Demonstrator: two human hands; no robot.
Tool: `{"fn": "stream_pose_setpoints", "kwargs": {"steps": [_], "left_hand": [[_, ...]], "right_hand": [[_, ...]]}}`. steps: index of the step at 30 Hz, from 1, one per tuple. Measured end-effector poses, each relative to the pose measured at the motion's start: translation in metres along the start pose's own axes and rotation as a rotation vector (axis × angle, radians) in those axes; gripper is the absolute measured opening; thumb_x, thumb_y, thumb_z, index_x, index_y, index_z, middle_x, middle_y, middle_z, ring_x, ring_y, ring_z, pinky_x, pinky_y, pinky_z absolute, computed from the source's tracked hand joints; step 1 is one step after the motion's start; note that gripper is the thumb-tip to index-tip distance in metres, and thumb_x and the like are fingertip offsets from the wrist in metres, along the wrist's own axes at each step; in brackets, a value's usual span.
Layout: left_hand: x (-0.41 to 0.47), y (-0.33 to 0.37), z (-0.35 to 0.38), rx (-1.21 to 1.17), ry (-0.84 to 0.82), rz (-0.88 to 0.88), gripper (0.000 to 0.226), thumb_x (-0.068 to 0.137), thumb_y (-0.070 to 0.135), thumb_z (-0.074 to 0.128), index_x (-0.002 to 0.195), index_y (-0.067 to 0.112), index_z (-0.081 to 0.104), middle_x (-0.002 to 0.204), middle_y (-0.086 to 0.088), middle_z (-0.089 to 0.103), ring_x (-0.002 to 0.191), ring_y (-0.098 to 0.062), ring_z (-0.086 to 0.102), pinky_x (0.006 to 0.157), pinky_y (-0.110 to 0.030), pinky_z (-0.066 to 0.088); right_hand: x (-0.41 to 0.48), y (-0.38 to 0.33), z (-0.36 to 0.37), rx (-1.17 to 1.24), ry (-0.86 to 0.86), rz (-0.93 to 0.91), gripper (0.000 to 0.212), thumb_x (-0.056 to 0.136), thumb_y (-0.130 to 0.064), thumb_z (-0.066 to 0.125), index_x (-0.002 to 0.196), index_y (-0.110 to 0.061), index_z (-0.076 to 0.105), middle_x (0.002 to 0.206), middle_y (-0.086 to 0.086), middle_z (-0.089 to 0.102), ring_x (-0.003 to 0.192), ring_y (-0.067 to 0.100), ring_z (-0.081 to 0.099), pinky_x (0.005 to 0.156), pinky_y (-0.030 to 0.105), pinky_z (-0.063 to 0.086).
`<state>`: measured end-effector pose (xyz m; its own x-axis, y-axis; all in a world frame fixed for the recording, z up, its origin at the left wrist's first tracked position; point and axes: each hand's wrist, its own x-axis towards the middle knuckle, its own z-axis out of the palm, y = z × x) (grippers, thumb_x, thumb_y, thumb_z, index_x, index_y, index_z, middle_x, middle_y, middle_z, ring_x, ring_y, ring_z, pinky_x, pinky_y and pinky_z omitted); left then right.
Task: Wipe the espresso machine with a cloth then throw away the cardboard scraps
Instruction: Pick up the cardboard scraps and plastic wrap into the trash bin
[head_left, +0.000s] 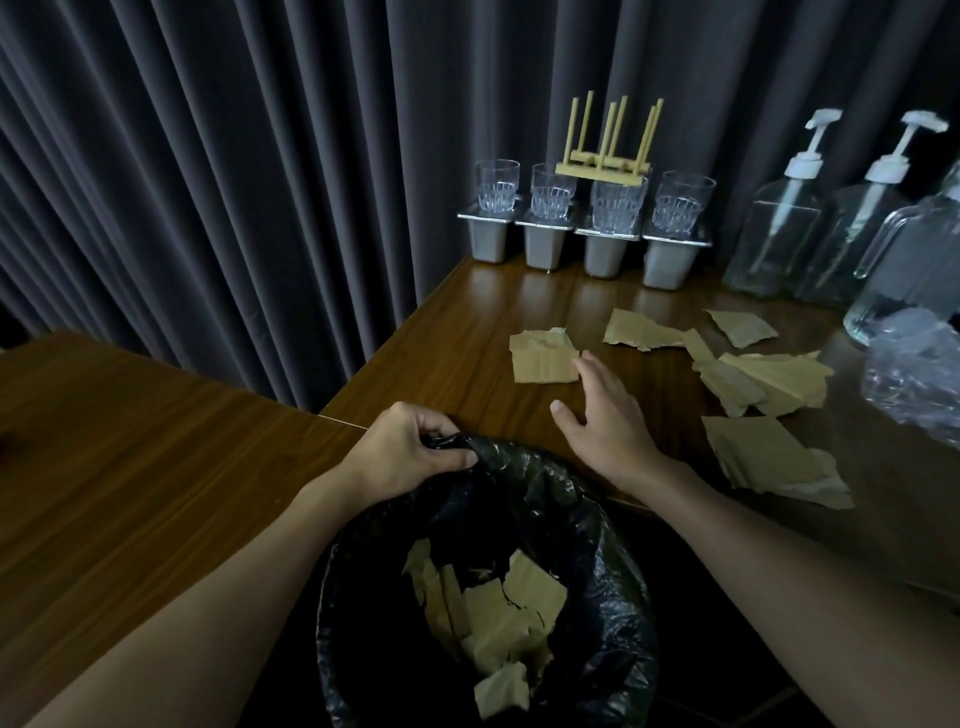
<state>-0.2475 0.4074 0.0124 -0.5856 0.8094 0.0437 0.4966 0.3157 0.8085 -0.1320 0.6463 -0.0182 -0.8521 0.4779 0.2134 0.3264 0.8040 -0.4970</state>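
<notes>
Dark curtain backs a wooden surface (467, 332). Left hand (410, 452): pinched on the rim of a black bag (597, 519), likely to keep its mouth wide under the surface edge. Right hand (602, 415): spread open, flat on the surface, holding nothing, fingertips touching one scrap (543, 358), apparently to drag it toward the bag. Further scraps (769, 379): loose, to the right of that hand. Some scraps (509, 613) already in the bag, below both hands. Espresso machine: not in view.
</notes>
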Motion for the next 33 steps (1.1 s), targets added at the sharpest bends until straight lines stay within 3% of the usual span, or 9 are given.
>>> {"fn": "stream_pose_setpoints", "kwargs": {"steps": [4,7,9,11,15,21,24,29,33], "left_hand": [[0.003,-0.003,0.001,-0.018,-0.004,0.018,0.006,0.083,0.023,0.080,0.085,0.017,0.079,0.087,0.005,0.077,0.075,-0.009,0.072,0.066,-0.022,0.053],[0.004,-0.008,0.003,-0.011,-0.016,0.026,0.005,0.083,0.026,0.079,0.084,0.021,0.079,0.087,0.010,0.078,0.083,-0.005,0.072,0.086,-0.029,0.053],[0.005,-0.014,0.003,0.010,-0.006,0.034,0.005,0.082,0.031,0.080,0.083,0.026,0.079,0.091,0.013,0.078,0.098,-0.004,0.071,0.108,-0.036,0.045],[0.007,-0.019,0.003,0.026,0.000,0.058,0.010,0.079,0.040,0.079,0.084,0.032,0.079,0.095,0.017,0.077,0.108,-0.005,0.068,0.116,-0.043,0.037],[0.009,-0.025,0.004,0.012,-0.017,0.091,0.021,0.073,0.055,0.075,0.089,0.042,0.077,0.097,0.023,0.076,0.115,-0.006,0.064,0.121,-0.048,0.029],[0.011,-0.024,0.002,-0.008,-0.036,0.066,0.016,0.076,0.046,0.076,0.086,0.034,0.079,0.098,0.021,0.076,0.119,-0.007,0.062,0.123,-0.049,0.026],[0.010,-0.023,0.002,-0.028,-0.036,0.060,0.024,0.071,0.054,0.075,0.085,0.035,0.080,0.098,0.020,0.077,0.121,-0.008,0.062,0.123,-0.048,0.026],[0.011,-0.020,0.003,-0.049,-0.037,0.097,0.007,0.081,0.029,0.079,0.086,0.024,0.081,0.092,0.016,0.078,0.110,-0.003,0.067,0.125,-0.044,0.024],[0.010,-0.020,0.002,-0.038,-0.021,0.079,0.003,0.079,0.036,0.080,0.082,0.035,0.080,0.093,0.017,0.078,0.114,-0.007,0.066,0.124,-0.043,0.026]], "right_hand": [[0.020,0.000,0.005,-0.106,-0.022,-0.045,0.069,0.098,-0.044,0.045,0.154,-0.025,0.009,0.163,-0.004,0.009,0.149,0.014,0.008,0.120,0.045,0.017],[0.029,0.000,0.006,-0.187,-0.083,-0.065,0.066,0.099,-0.047,0.039,0.155,-0.026,0.010,0.162,-0.003,0.014,0.149,0.014,0.008,0.121,0.045,0.013],[0.030,-0.003,0.007,-0.233,-0.098,-0.056,0.060,0.100,-0.050,0.035,0.152,-0.026,0.020,0.158,-0.003,0.025,0.147,0.015,0.015,0.119,0.045,0.015],[0.028,-0.003,0.006,-0.266,-0.040,-0.062,0.052,0.099,-0.051,0.033,0.143,-0.023,0.037,0.146,-0.001,0.039,0.137,0.018,0.030,0.113,0.044,0.024],[0.017,0.000,0.004,-0.204,0.032,-0.073,0.035,0.098,-0.048,0.041,0.117,-0.023,0.057,0.126,-0.001,0.040,0.120,0.020,0.037,0.104,0.040,0.033],[0.006,0.001,0.000,-0.068,0.043,0.000,0.027,0.097,-0.049,0.047,0.098,-0.025,0.058,0.115,-0.004,0.049,0.106,0.018,0.049,0.098,0.037,0.039],[0.002,0.004,-0.001,-0.029,0.127,0.079,0.030,0.090,-0.054,0.055,0.083,-0.025,0.051,0.105,-0.006,0.046,0.098,0.016,0.048,0.095,0.037,0.040],[0.000,0.004,-0.002,0.014,0.152,0.152,0.043,0.079,-0.052,0.070,0.105,-0.026,0.046,0.107,-0.008,0.050,0.107,0.016,0.051,0.102,0.042,0.039],[-0.005,0.003,-0.009,0.313,0.186,0.213,0.069,0.075,-0.028,0.081,0.130,-0.024,0.039,0.128,-0.003,0.042,0.115,0.016,0.047,0.095,0.038,0.046]]}}
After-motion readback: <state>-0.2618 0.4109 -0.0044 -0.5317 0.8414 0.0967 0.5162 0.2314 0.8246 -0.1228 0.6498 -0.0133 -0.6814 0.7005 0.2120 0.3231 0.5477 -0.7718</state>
